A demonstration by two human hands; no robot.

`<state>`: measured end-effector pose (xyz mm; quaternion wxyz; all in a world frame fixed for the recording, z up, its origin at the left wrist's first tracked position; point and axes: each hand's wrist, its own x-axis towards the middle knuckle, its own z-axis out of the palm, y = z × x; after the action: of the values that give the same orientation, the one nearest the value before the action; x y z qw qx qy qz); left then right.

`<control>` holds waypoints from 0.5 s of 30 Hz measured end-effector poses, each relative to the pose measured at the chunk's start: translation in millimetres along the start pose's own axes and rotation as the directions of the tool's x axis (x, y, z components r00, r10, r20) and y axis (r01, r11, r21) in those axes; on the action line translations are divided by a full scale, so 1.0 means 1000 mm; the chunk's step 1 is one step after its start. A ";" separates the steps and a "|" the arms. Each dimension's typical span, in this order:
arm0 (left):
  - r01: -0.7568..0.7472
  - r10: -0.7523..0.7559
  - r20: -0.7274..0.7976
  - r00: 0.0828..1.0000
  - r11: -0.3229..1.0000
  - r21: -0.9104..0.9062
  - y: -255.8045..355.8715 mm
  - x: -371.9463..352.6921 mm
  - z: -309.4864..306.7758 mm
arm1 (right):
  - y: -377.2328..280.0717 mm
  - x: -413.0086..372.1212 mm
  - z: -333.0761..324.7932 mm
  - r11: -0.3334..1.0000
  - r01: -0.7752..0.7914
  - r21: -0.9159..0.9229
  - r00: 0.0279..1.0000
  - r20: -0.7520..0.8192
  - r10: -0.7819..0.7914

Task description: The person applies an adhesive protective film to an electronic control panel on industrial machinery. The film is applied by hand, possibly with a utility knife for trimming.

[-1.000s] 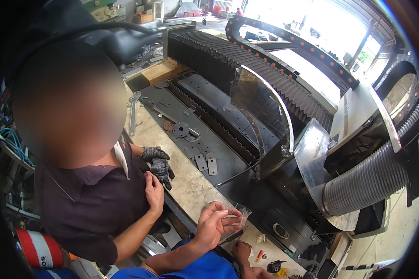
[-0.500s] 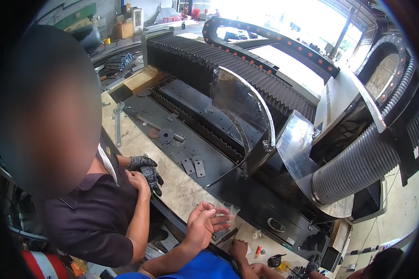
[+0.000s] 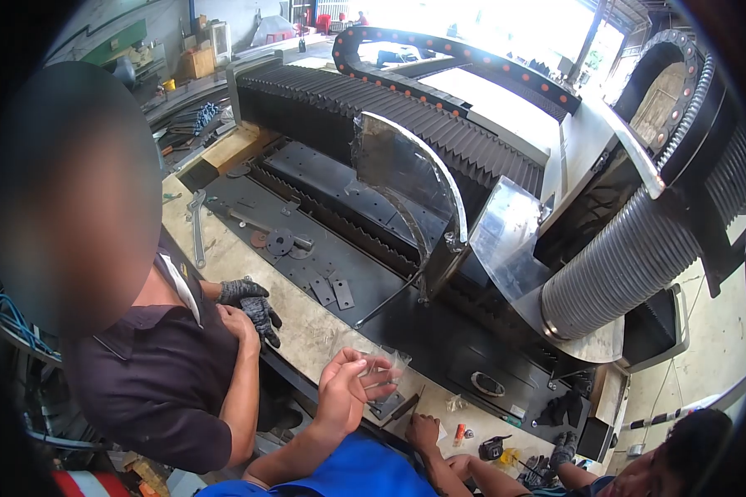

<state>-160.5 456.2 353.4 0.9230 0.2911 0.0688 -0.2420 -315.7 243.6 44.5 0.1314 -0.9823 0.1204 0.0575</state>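
From where I stand, the machine's long black bellows (image 3: 331, 95) take up most of the space beyond the pale counter (image 3: 294, 311). A ribbed hose (image 3: 617, 265) rises past the counter's right-hand end. A co-worker in a dark shirt (image 3: 162, 381) stands at the counter's near side, a gloved hand (image 3: 242, 291) over its edge. Beyond the counter, a curved plate (image 3: 402, 161) stands on edge. A wrench (image 3: 197, 232) lies along the counter's left stretch, presumably there to stay within easy reach. The hands of the person in blue are apart: the left (image 3: 350, 389) is raised above the counter's near edge, the right (image 3: 423, 431) seems to rest on it, perhaps for support; whether that one grips anything I can't tell. Just beyond the counter, flat drilled plates (image 3: 342, 293) lie grouped, likely so none strays. The left thumb and fingers pinch a clear bag (image 3: 398, 359), seemingly lifted for a better look; its contents I can't make out. A smaller clear packet (image 3: 456, 403) lies on the counter, contents unclear too.
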 end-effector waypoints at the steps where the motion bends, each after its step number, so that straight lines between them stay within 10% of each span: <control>1: -0.001 0.001 -0.013 1.000 1.000 0.027 0.000 0.000 0.000 | 0.000 -0.002 0.000 1.000 0.000 0.002 1.000 0.003 0.000; 15: -0.095 0.097 -0.047 0.994 0.995 0.043 0.009 0.001 -0.018 | 0.005 -0.002 -0.005 1.000 0.009 -0.019 1.000 -0.013 -0.009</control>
<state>-154.6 472.5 343.1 0.9255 0.3187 0.0724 -0.1916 -318.1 238.3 48.1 0.1213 -0.9844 0.1163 0.0519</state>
